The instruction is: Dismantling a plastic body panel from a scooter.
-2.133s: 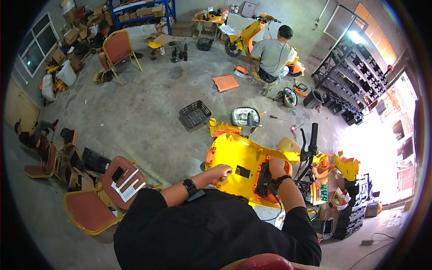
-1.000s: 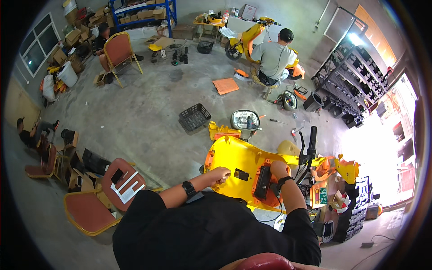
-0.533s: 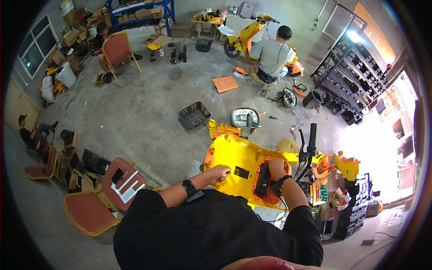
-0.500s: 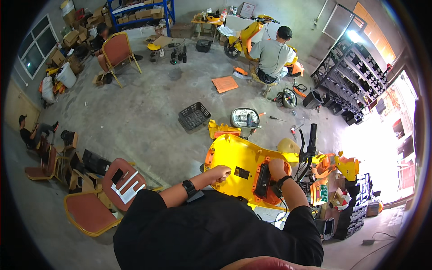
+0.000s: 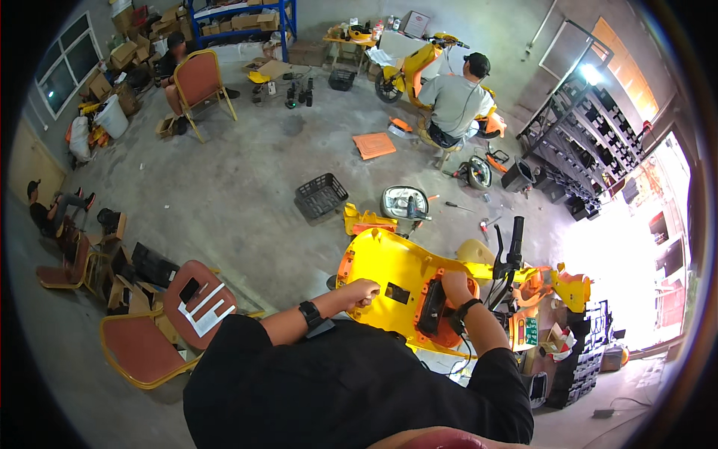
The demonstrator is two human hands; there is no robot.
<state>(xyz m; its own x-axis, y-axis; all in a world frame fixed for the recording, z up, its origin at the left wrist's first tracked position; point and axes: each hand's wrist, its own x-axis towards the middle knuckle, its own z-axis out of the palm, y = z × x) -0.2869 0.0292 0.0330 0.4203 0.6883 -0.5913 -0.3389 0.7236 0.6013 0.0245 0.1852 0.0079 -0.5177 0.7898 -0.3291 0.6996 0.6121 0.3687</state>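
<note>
Close in front of me is a large yellow scooter body panel (image 5: 372, 258) with a rectangular cut-out in its middle. My left hand (image 5: 363, 293) is closed in a fist at the panel's near left side; anything inside its fingers is hidden. On the panel's right, an orange-rimmed part surrounds a black housing (image 5: 431, 307). My right hand (image 5: 455, 286) is closed at the upper edge of that housing, its fingertips mostly hidden. The scooter's black handlebar grip (image 5: 517, 238) and lever rise to the right of that hand.
A black plastic basket (image 5: 321, 196) and a lamp-like shell (image 5: 404, 203) holding a power tool lie beyond the panel. Red-brown chairs (image 5: 134, 352) stand at left. Ahead, a person (image 5: 458, 105) sits beside another yellow scooter. Two more people sit at left. A metal rack (image 5: 580, 135) stands right.
The whole view has shifted slightly. Both hands keep nearly the same places at the panel, and the right hand has moved a little at the black housing.
</note>
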